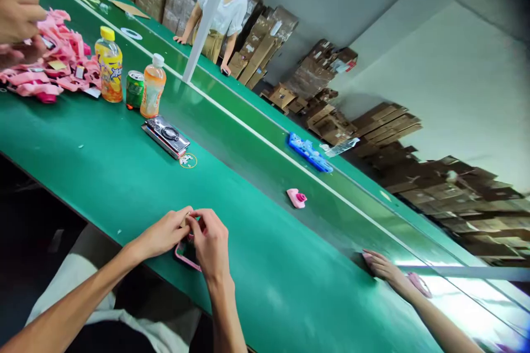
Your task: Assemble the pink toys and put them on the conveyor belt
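Head view: what is the largest surface logged?

"I record a long green worktop [124, 176], crossing the frame on a slant. A tangled heap of pink straps and pieces [62, 60] lies on it, far left, well apart from the hands."

"Then the hands?"

"Both are at the near edge, close together. Left hand [162, 233]: fingers curled, thumb and forefinger nearly closed. Right hand [213, 240]: fingers bent down and inward, tips meeting the left's. Whether the right grips anything, I cannot tell."

"Next in size?"

"A silver-and-black box with a camera picture [166, 135], beyond the hands and a little left, so nearer the left hand. Smaller in view: a flat pink-rimmed piece with a dark middle [187, 262]. It lies directly below the fingertips, between the hands and partly covered by the right."

"Its long axis?"

"Not certain; the right hand hides one side. The visible near rim slants from upper left to lower right, across the line of the left forearm. I judge the right hand the nearer, as it overlaps the piece."

"Smallest item?"

"A small tan piece [185, 222] at the meeting fingertips, over the far end of the pink rim. It appears pinched by the left; its shape is mostly hidden."
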`<state>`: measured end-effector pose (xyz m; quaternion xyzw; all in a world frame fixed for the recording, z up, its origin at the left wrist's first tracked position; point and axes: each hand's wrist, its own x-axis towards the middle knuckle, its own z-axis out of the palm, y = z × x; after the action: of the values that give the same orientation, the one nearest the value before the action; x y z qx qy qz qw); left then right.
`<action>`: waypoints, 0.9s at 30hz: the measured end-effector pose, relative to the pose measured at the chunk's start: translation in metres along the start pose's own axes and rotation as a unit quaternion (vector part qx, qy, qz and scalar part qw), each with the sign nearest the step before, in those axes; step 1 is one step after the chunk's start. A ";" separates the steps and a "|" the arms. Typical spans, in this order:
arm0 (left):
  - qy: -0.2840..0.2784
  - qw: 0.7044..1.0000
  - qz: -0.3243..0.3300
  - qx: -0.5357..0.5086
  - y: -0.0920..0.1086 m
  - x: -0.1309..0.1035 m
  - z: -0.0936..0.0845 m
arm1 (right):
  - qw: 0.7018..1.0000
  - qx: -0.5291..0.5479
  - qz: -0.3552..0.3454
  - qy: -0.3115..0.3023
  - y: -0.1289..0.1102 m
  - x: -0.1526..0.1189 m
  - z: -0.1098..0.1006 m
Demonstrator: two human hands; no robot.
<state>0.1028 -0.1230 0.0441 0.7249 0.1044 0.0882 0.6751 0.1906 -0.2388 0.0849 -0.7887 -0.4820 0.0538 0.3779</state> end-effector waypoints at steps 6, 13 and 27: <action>-0.036 0.999 -0.019 0.009 -0.003 -0.005 -0.015 | 0.997 0.004 -0.025 -0.067 0.001 0.019 -0.004; -0.044 0.990 -0.067 -0.115 0.001 0.001 -0.018 | 0.976 -0.140 -0.137 -0.100 0.004 0.019 -0.001; 0.037 0.994 -0.031 -0.094 0.000 -0.009 -0.014 | 0.900 -0.262 0.267 0.224 0.031 -0.227 -0.072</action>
<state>0.0906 -0.1123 0.0452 0.6507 0.1434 0.1032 0.7385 0.1249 -0.4673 0.0528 -0.9495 -0.1523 -0.1538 0.2272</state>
